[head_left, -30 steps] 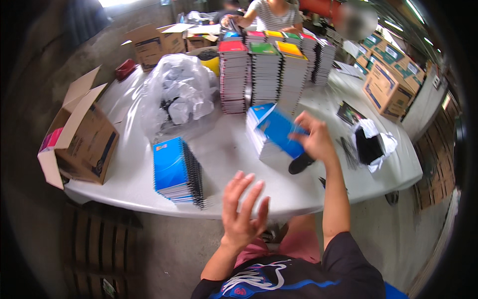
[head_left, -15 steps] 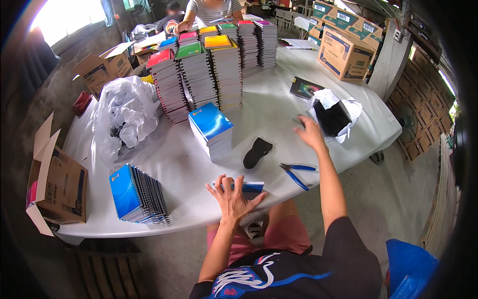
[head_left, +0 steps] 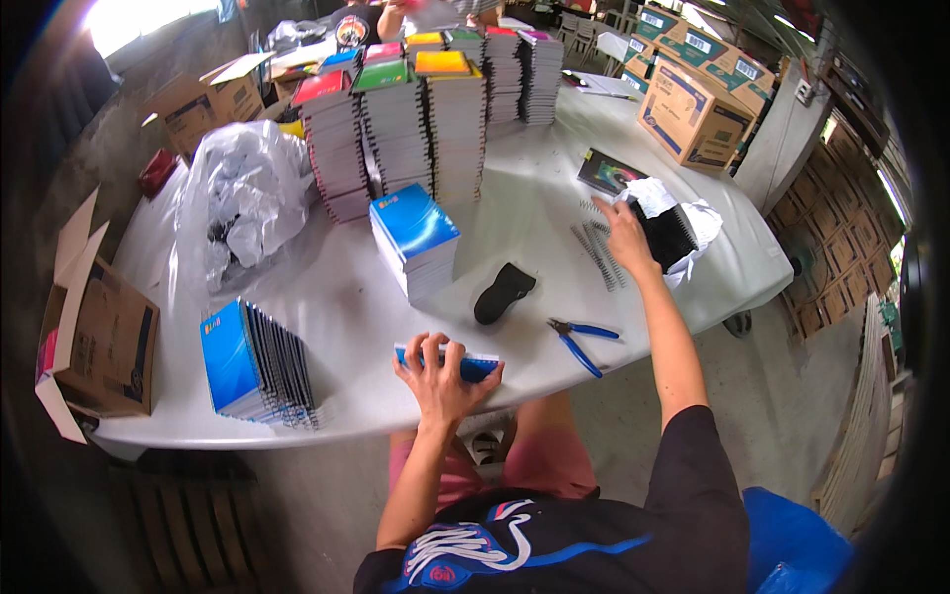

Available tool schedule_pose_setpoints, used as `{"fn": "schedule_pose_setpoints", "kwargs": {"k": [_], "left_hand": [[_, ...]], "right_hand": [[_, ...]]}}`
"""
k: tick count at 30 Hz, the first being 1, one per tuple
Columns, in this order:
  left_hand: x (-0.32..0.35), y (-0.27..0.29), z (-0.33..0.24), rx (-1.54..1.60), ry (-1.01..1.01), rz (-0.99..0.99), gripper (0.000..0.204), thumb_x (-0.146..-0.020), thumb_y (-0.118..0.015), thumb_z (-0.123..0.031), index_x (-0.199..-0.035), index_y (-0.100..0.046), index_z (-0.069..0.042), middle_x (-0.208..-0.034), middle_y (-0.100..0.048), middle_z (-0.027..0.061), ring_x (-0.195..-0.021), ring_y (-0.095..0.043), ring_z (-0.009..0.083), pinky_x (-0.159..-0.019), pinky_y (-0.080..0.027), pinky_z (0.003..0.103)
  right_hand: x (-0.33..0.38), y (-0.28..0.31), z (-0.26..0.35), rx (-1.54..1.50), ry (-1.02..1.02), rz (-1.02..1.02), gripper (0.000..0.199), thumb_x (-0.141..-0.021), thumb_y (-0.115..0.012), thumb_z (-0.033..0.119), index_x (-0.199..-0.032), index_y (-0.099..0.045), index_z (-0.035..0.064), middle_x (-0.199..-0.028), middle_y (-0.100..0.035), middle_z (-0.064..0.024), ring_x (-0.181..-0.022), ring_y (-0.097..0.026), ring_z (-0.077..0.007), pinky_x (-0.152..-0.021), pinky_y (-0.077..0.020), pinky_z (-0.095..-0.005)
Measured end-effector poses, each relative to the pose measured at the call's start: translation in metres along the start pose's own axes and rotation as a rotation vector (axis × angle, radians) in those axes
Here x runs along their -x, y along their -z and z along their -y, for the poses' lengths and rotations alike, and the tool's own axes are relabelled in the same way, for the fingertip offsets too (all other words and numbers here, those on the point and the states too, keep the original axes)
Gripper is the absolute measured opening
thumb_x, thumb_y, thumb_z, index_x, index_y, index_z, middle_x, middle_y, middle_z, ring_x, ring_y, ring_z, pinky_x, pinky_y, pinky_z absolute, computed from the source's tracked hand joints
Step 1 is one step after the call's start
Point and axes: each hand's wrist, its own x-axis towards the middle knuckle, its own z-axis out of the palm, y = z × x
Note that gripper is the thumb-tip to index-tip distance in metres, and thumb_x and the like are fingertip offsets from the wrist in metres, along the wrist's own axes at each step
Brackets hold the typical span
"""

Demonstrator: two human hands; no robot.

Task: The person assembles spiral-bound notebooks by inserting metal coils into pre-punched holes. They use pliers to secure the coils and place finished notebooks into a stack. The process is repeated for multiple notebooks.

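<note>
My left hand grips a small blue-covered stack of pages at the table's near edge, fingers bent over its top. Farther right, my right hand is open, index finger stretched out beside loose black spiral coils. Its thumb is mostly hidden. Just right of it, a bundle of black coils sits in white wrapping. Blue-handled cutting pliers lie opened between my hands, near a black, sock-like cloth item.
Spiral-bound blue notebooks stand at left; a blue-covered stack sits mid-table before tall notebook stacks. A plastic bag, open carton, dark box and closed carton are around. Another person is across the table.
My right hand has moved slightly farther away, and more loose coils show on the table beside it. My left hand stays on the blue-covered pages. The view has shifted a little.
</note>
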Motion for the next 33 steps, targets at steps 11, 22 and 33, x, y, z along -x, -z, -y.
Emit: {"fn": "schedule_pose_setpoints", "kwargs": {"k": [11, 22, 33], "left_hand": [[0.003, 0.001, 0.003, -0.041, 0.011, -0.032, 0.048, -0.053, -0.077, -0.048, -0.073, -0.054, -0.011, -0.097, -0.048, 0.0037, -0.106, -0.040, 0.0287, -0.085, -0.028, 0.054], [0.002, -0.007, -0.001, -0.069, 0.080, -0.039, 0.046, -0.052, -0.077, -0.047, -0.071, -0.053, -0.012, -0.091, -0.047, 0.0042, -0.101, -0.040, 0.0276, -0.084, -0.027, 0.055], [0.003, -0.007, -0.001, -0.077, 0.084, -0.059, 0.046, -0.051, -0.077, -0.047, -0.070, -0.053, -0.013, -0.088, -0.047, 0.0047, -0.100, -0.039, 0.0275, -0.084, -0.027, 0.057]], "right_hand": [[0.084, -0.001, 0.153, -0.807, 0.212, 0.193, 0.016, -0.077, -0.067, 0.005, -0.092, -0.068, 0.0106, -0.086, -0.061, -0.0062, -0.081, -0.060, -0.0231, -0.072, -0.0470, -0.0333], [0.100, 0.007, 0.168, -1.001, 0.109, 0.227, 0.018, -0.075, -0.069, 0.005, -0.092, -0.068, 0.0081, -0.089, -0.062, -0.0064, -0.083, -0.061, -0.0231, -0.074, -0.0465, -0.0322], [0.100, 0.014, 0.167, -1.038, 0.079, 0.339, 0.018, -0.074, -0.071, 0.004, -0.092, -0.069, 0.0050, -0.090, -0.063, -0.0065, -0.085, -0.060, -0.0182, -0.076, -0.0471, -0.0288]]}}
